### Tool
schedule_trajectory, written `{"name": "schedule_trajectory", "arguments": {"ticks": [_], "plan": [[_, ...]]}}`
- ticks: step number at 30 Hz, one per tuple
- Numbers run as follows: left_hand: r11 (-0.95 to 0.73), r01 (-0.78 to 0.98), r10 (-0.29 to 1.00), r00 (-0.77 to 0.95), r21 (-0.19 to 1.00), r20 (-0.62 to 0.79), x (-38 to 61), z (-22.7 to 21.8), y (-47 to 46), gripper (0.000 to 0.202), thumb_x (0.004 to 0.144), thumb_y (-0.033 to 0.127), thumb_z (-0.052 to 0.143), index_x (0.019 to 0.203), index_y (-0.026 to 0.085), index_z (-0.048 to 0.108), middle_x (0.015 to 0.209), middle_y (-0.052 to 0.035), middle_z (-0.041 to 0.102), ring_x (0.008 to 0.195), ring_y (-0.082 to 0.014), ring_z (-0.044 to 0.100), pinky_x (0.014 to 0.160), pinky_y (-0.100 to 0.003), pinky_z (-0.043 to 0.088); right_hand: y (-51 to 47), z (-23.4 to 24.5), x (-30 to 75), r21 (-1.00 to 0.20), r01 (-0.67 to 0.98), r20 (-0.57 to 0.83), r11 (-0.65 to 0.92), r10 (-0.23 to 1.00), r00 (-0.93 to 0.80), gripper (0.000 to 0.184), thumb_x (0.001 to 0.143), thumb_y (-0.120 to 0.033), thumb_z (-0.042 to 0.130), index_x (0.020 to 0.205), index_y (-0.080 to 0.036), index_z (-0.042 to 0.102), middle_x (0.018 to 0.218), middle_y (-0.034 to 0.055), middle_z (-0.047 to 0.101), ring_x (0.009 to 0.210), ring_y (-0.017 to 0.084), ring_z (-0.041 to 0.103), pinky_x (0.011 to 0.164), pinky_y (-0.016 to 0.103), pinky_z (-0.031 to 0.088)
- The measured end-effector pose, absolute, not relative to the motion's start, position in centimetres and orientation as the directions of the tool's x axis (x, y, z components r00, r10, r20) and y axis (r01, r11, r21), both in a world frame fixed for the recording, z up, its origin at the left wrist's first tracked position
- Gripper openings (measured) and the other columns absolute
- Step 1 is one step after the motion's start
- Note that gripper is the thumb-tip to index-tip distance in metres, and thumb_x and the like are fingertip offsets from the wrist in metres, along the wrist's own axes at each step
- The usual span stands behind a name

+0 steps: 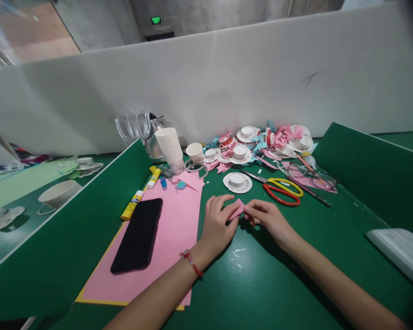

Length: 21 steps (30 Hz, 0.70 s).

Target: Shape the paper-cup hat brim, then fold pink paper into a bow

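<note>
A small folded piece of pink paper (237, 209) is pinched between both hands just above the green table (282, 275). My left hand (218, 224), with a red bracelet on its wrist, grips the piece's left side, fingers curled. My right hand (266, 216) pinches its right corner. To the left of my left hand lies a pink paper sheet (175, 229) with a black phone (138, 234) resting on it. Red and yellow scissors (282, 189) lie just beyond my right hand.
Glue bottles (134, 204) lie by the sheet's left edge. A stack of paper cups (170, 147), a single cup (194, 152) and several cut paper-cup flowers (237, 182) crowd the back. Eyeglasses (309, 176) rest at the right. Green dividers (371, 174) flank the space.
</note>
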<state>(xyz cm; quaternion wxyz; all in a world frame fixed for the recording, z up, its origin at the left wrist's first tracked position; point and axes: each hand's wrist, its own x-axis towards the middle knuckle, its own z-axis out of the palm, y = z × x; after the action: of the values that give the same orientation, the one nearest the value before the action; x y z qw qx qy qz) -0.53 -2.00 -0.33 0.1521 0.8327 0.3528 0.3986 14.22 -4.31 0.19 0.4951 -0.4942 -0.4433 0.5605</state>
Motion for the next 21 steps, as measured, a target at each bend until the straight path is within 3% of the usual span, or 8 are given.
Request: {"name": "schedule_trajectory", "arguments": {"ticks": [3, 8, 11, 21], "plan": [[-0.640, 0.377, 0.762, 0.425, 0.670, 0.489, -0.6, -0.3, -1.8, 0.017, 0.079, 0.013, 0.045, 0.083, 0.016, 0.061, 0.079, -0.0054, 0.062, 0.076, -0.0166, 0.054, 0.073, -0.032, 0.041, -4.3, 0.2, 14.4, -0.999, 0.034, -0.013, -0.014, 0.999, 0.031, 0.021, 0.071, -0.036, 0.056, 0.063, -0.016, 0.054, 0.054, -0.0039, 0.049, 0.046, 0.008, 0.043, 0.045, 0.020, 0.034], [-0.355, 0.242, 0.879, 0.416, 0.903, 0.234, -0.6, 0.0, -1.4, 0.016, 0.077, 0.021, 0.050, 0.079, 0.013, 0.063, 0.076, -0.0039, 0.064, 0.069, -0.0143, 0.054, 0.062, -0.023, 0.041, -4.2, 0.3, 14.4, -0.934, 0.317, 0.196, 0.163, 0.978, 0.074, 0.011, 0.072, -0.026, 0.056, 0.077, -0.017, 0.058, 0.073, 0.0016, 0.061, 0.060, 0.012, 0.053, 0.056, 0.023, 0.042], [-0.255, 0.195, 0.876, 0.461, 0.947, 0.141, -0.5, 0.2, -1.4, 0.019, 0.077, 0.024, 0.049, 0.074, 0.012, 0.063, 0.068, -0.0023, 0.061, 0.064, -0.0133, 0.051, 0.057, -0.021, 0.038, -4.4, 0.4, 14.2, -0.893, 0.397, 0.251, 0.211, 0.967, 0.051, 0.010, 0.075, -0.023, 0.051, 0.075, -0.017, 0.059, 0.071, 0.0030, 0.062, 0.063, 0.014, 0.055, 0.060, 0.025, 0.043], [-0.106, 0.077, 0.900, 0.430, 0.991, 0.063, -0.3, 0.2, -0.9, 0.015, 0.072, 0.019, 0.049, 0.061, 0.013, 0.057, 0.061, 0.0014, 0.052, 0.060, -0.0111, 0.043, 0.058, -0.021, 0.033, -4.2, 0.2, 14.0, -0.761, 0.509, 0.411, 0.403, 0.906, -0.103, 0.013, 0.074, -0.008, 0.045, 0.078, -0.018, 0.053, 0.070, 0.0002, 0.054, 0.063, 0.012, 0.050, 0.059, 0.024, 0.041]]}}
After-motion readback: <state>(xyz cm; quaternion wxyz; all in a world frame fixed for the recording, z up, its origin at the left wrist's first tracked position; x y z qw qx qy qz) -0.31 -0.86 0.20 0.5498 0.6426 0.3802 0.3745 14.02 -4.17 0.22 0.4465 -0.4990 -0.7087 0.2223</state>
